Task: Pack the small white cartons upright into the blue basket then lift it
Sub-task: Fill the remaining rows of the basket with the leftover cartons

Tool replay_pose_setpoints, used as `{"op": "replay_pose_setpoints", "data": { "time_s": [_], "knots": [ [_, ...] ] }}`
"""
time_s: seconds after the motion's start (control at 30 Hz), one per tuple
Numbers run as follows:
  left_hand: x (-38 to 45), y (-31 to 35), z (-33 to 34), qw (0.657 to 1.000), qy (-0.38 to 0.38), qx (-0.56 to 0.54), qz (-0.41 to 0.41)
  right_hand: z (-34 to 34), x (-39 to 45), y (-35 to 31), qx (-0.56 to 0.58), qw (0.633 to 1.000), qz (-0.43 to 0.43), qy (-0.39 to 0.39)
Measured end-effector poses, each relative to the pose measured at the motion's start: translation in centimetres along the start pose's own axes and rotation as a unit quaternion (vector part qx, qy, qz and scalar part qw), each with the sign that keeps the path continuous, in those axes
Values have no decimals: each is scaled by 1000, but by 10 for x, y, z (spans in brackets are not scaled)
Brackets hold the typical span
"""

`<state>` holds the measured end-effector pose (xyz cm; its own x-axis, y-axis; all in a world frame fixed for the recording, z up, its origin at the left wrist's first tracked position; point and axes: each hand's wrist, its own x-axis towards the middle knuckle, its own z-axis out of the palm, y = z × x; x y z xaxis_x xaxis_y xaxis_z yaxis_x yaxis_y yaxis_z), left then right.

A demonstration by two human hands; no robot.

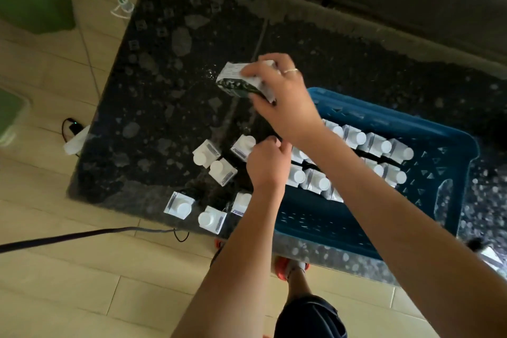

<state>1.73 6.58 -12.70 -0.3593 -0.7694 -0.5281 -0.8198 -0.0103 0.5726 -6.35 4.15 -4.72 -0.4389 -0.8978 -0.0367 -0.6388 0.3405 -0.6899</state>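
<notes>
My right hand [285, 96] grips a tilted small white carton [241, 81] above the dark speckled stone table [164, 90], left of the blue plastic basket [439, 173], while my left hand [267, 162] curls onto a capped white carton [244, 147].

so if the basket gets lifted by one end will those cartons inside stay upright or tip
Probably some tip. The cartons in the blue basket stand in two rows at the far side, while the near floor looks bare, leaving room to slide. They look tall with narrow bases. Lifting it level seems safer.
</notes>
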Motion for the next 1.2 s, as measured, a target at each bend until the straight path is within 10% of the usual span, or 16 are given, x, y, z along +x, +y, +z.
{"op": "replay_pose_setpoints", "data": {
  "time_s": [0.37, 0.67, 1.2],
  "knots": [
    [-2, 3, 4, 996, 58, 1, 68, -141, -166, 70, 36, 974, 191, 118],
    [1, 0, 9, 991, 84, 38, 98, -137, -232, 121, -69, 953, 273, -109],
    [2, -2, 10, 990, 92, 38, 96, -51, -215, 171, -133, 946, 228, -186]
  ]
}}
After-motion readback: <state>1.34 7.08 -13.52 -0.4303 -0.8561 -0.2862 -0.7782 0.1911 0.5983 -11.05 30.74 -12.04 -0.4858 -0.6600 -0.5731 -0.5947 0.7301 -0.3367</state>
